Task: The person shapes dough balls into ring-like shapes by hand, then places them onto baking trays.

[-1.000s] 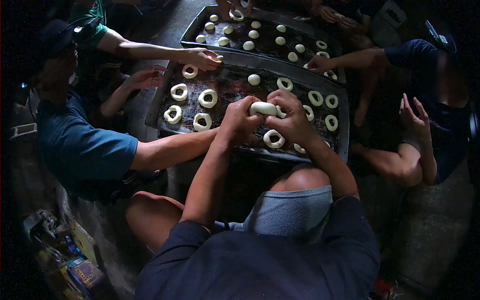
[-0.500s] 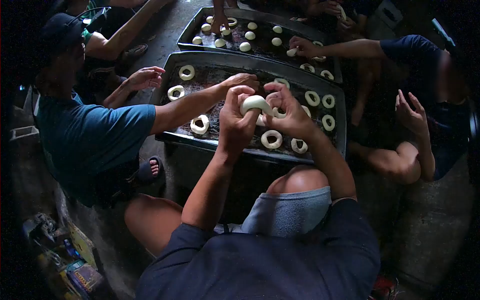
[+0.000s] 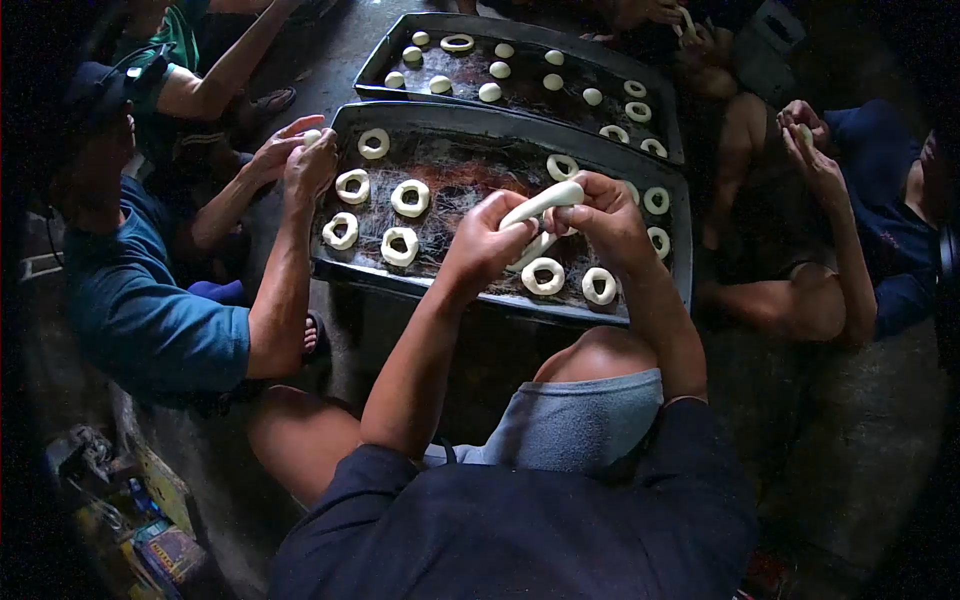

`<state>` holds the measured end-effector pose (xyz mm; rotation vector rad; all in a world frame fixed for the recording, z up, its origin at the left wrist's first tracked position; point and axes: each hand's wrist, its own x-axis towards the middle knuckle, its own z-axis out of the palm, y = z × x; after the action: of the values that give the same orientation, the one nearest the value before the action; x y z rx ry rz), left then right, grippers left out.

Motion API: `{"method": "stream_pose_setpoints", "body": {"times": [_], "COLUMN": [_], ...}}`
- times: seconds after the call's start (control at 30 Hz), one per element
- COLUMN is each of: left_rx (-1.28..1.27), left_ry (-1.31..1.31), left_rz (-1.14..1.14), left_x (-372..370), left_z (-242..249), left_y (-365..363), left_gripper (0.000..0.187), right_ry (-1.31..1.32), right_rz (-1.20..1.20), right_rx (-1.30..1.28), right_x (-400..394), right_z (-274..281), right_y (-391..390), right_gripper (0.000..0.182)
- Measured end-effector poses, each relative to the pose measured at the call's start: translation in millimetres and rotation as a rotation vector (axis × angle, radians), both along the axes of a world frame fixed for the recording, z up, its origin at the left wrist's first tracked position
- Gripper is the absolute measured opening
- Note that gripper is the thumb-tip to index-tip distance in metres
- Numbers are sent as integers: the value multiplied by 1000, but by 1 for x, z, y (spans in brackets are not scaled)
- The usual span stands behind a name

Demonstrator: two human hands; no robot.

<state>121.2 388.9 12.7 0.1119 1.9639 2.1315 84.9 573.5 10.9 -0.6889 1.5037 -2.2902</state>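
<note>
Over the nearer tray, I hold a pale piece of dough (image 3: 541, 204) between both hands, drawn out into a long, thick strand. My left hand (image 3: 482, 246) pinches its left end, with the fingers curled round it. At the right end, the thumb and fingers of my right hand (image 3: 612, 222) close on the dough. A second pale strand shows below, between my hands, partly hidden by them. Just beneath lie a dough ring (image 3: 543, 289) and another dough ring (image 3: 599, 300) on the nearer tray (image 3: 400, 284).
More dough rings (image 3: 410, 213) lie on this tray's left and right sides. Behind it, a far tray (image 3: 500, 24) bears dough balls (image 3: 490, 93) and several rings. A person in a teal shirt (image 3: 160, 320) sits at left, another in dark blue (image 3: 885, 210) at right, both handling dough.
The dough in my hands has gone from a rounded arch to a longer strand, and my hands have spread apart. The left person's arm has drawn back; the right person's hands have come together.
</note>
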Motion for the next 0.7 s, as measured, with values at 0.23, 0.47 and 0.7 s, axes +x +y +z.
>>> {"method": "stream_pose_setpoints", "body": {"times": [0.23, 0.47, 0.7], "left_rx": [358, 83, -74], "left_ry": [51, -2, -68], "left_rz": [74, 113, -56], "left_x": [-3, 9, -8], "left_z": [0, 19, -22], "left_y": [-8, -1, -8], "left_gripper": [9, 18, 18], "right_ry": [-63, -162, -289], "right_rz": [211, 235, -22], "right_rx": [208, 175, -342], "right_x": [-6, -12, -7], "right_z": [-13, -23, -30], "right_y": [6, 4, -18], "right_gripper": [28, 25, 28]}}
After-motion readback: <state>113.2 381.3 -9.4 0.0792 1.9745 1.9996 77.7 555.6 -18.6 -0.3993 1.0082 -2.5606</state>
